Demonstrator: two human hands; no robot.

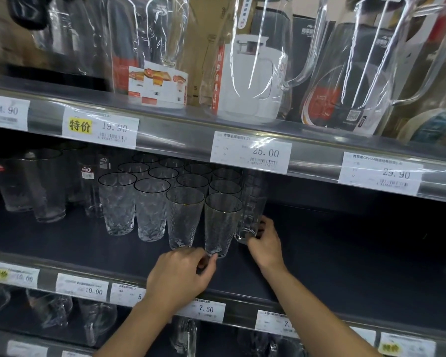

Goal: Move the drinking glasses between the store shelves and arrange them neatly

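Head view: below the 25.00 price tag (250, 152), the left hand (183, 274) pinches the base of a gold-rimmed tumbler (222, 225). The right hand (265, 243) curls round a plain glass (251, 215) beneath the tag's right half. Row-straightening appears underway; next, both likely need gentle nudging into line.

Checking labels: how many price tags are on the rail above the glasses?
4: the 14.90 tag far left, the 19.90 tag, the 25.00 tag midway, the 29.90 tag right. More may lie outside the view.
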